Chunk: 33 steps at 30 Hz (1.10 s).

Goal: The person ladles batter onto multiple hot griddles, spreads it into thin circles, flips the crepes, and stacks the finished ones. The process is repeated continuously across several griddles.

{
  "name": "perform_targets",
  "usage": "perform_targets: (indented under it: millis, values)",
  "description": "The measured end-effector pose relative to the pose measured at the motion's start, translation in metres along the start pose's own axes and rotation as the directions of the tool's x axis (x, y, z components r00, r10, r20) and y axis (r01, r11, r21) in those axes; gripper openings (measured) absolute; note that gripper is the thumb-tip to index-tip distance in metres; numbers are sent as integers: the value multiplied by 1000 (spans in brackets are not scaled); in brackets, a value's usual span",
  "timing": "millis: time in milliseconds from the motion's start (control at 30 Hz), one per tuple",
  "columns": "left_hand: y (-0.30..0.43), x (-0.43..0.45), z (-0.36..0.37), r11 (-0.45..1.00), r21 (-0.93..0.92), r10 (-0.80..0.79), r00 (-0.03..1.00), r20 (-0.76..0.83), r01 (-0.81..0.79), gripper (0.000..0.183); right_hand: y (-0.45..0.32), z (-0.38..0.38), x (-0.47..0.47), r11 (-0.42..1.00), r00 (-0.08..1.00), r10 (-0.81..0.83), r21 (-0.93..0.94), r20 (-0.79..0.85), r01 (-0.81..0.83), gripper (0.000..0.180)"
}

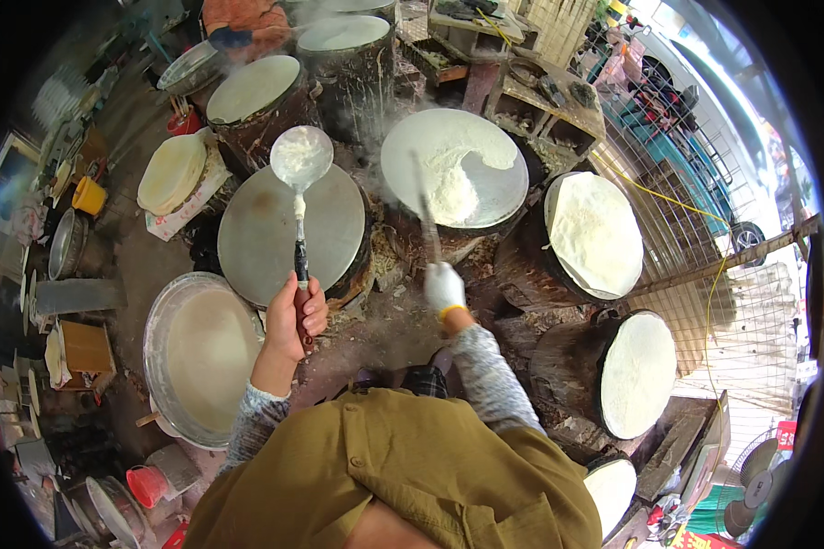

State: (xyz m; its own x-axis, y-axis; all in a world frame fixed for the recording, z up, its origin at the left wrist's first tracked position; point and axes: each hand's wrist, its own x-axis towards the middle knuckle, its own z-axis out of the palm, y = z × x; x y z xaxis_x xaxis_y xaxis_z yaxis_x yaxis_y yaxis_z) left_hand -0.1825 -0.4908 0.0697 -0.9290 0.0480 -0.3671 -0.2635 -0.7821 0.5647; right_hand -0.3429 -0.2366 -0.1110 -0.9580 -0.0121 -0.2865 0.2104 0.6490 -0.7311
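Observation:
My left hand (302, 312) is closed on the handle of a metal ladle (302, 158), whose bowl has whitish batter on it and is held above a bare round griddle (261, 233). In a white glove, my right hand (445, 287) grips a long scraper-like tool (426, 213), blurred, which reaches over the edge of another griddle (501, 192). On that griddle pale batter (450, 189) lies in a curved patch, with bare metal showing to its right. A wide metal basin of liquid batter (209, 350) stands below my left hand.
Drum stoves with batter-covered griddles stand at the right (638, 374) and the back (254, 89). A thin sheet (594, 233) covers one at the right. Stacked round sheets (172, 171) lie at the left. Steam rises behind; a wire fence (659, 199) runs along the right.

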Motion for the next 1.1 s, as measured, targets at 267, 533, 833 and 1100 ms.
perform_targets:
  millis: [267,533,833,1100]
  values:
    - [-16,12,14,1000,-5,-25,1000,-14,25,42,22,-79,20,838,957,180,473,228,-270,33]
    - [-34,35,38,998,-43,-50,999,-15,49,42,73,-127,32,999,999,-4,37,35,3,53]
    - [-54,64,56,993,-82,-83,996,-21,81,41,86,-124,-9,982,971,-108,-127,211,137,55]
    - [-72,90,72,977,-166,-130,991,19,132,41,85,-194,116,932,948,-285,-272,-141,240,46]
